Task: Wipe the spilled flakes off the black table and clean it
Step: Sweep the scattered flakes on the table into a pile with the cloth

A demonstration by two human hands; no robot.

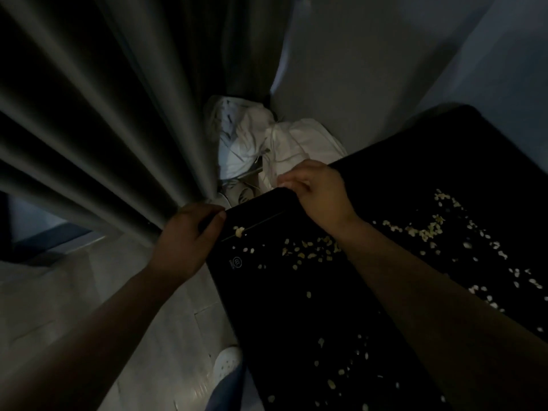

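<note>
The black table (370,307) fills the lower right, seen from above in dim light. Pale flakes (311,253) lie scattered across it, with a denser patch of flakes (427,231) to the right and a small clump (239,231) near the left edge. My left hand (186,235) grips the table's left edge near the far corner, thumb on top. My right hand (317,188) rests at the table's far corner, with its fingers bunched at the rim beside the white bags. Whether those fingers pinch anything is too dark to tell.
A heap of white plastic bags (267,137) lies on the floor just beyond the table's far corner. A grey curtain (103,120) hangs along the left. A pale wall (385,69) runs behind. My white shoe (226,363) stands on the light floor by the table's left side.
</note>
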